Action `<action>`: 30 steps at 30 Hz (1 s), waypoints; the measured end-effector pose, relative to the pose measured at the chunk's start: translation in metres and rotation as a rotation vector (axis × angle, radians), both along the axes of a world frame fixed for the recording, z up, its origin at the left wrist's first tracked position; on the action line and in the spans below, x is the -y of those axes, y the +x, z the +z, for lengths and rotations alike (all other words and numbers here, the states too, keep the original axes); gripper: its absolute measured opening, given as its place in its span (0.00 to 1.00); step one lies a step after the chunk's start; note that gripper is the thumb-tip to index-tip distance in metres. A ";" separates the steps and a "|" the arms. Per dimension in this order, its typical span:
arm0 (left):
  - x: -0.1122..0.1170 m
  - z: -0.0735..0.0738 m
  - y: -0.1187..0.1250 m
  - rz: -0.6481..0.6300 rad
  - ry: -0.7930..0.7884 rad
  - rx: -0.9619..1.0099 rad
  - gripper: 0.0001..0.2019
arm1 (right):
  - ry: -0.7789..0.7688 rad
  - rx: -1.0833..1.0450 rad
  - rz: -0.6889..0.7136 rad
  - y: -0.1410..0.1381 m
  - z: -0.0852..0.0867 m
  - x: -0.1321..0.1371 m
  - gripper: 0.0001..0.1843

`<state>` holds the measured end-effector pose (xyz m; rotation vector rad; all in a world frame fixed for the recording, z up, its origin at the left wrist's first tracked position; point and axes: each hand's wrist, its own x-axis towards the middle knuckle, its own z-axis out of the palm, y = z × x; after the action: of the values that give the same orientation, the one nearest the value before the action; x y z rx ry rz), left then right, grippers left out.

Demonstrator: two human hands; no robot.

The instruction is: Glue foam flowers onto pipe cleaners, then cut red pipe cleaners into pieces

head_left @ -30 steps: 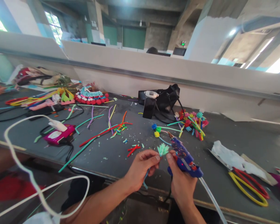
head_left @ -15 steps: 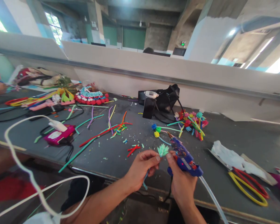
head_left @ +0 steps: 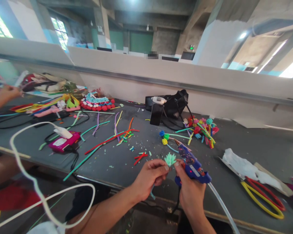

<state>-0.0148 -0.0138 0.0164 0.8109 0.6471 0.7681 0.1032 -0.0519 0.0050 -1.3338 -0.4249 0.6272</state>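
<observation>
Between my hands, above the table's front edge, is a mint-green pipe-cleaner flower (head_left: pixel 170 159). My left hand (head_left: pixel 152 177) pinches it from below, and a bluish stem (head_left: pixel 152 195) hangs down under the fingers. My right hand (head_left: pixel 189 185) is wrapped round a blue hot glue gun (head_left: pixel 194 169), its nozzle pointing up and away to the left. The right thumb and fingertips also touch the flower's side. A clear glue stick (head_left: pixel 221 201) sticks out of the gun's back end. Just beyond lie small blue, green and yellow flowers (head_left: pixel 164 141) on stems.
Pipe-cleaner pieces and clippings (head_left: pixel 107 143) litter the table. A phone (head_left: pixel 156 114) leans by a black bag (head_left: pixel 178 104); a bunch of colourful flowers (head_left: pixel 205 130) lies right of it. A magenta power box (head_left: pixel 64 142) and white cable (head_left: pixel 19 159) are left. Another person's hand (head_left: pixel 8 94) shows far left.
My hands keep nearly the same grip on the flower and glue gun. The view has shifted slightly. At far left, the other person's hand has moved further into view.
</observation>
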 end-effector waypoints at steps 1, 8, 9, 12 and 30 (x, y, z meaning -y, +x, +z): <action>0.000 0.000 0.000 -0.005 0.001 -0.002 0.14 | -0.005 0.002 0.001 0.000 0.000 0.000 0.19; -0.004 -0.007 0.000 -0.011 0.007 0.022 0.14 | -0.017 0.073 0.039 0.001 0.003 -0.002 0.19; -0.005 -0.008 0.000 -0.003 -0.001 0.036 0.13 | -0.003 0.089 0.049 0.002 0.004 -0.002 0.19; -0.010 -0.009 -0.002 0.044 -0.027 0.108 0.13 | 0.064 0.119 0.059 0.005 0.007 -0.002 0.18; -0.030 -0.014 -0.001 0.164 -0.009 0.126 0.16 | 0.179 0.032 0.078 0.028 0.001 0.000 0.17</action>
<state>-0.0156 0.0167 0.0025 0.7011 0.6084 0.9573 0.1309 -0.0520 0.0065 -1.1622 -0.5489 0.6180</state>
